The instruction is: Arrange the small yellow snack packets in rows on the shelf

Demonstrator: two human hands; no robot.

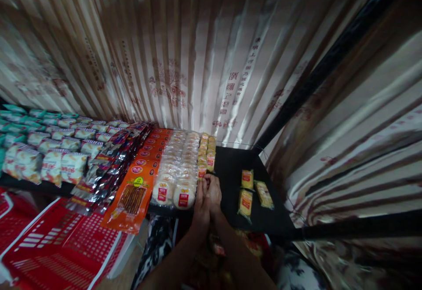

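Note:
Both my hands meet at the front edge of a black shelf (231,167). My left hand (201,197) and my right hand (214,192) are pressed side by side, fingers curled on a small yellow snack packet (202,171) at the near end of a row of such packets (207,149). Left of them lie two rows of round white rice cakes (174,171) in clear wrap. To the right, three loose yellow packets (247,180) lie on the bare black shelf.
Orange snack bags (135,193) and dark foil bags (108,162) fill the shelf to the left, then white and teal packs (49,158). A red plastic crate (56,246) stands below left. Striped satin curtain (184,52) hangs behind and right.

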